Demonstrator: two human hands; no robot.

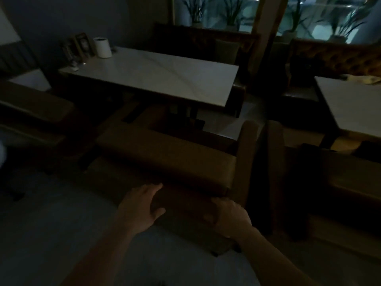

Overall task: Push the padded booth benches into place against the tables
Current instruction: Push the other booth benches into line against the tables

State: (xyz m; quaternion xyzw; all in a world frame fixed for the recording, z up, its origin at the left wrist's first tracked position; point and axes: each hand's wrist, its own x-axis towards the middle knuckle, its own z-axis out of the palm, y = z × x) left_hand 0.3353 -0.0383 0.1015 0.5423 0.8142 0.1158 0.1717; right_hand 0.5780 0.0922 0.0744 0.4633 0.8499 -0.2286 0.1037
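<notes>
A brown padded booth bench stands in the dim room in front of a white marble-top table, with its backrest nearest me. My left hand lies flat on the top of the backrest, fingers spread. To its right, my right hand curls over the backrest's top edge near the bench's right end. A gap of floor shows between the bench seat and the table's base.
A second padded bench stands close on the right, facing another white table. Another bench is at the left. On the far table corner sit a paper roll and a menu holder. Tufted booths and plants line the window.
</notes>
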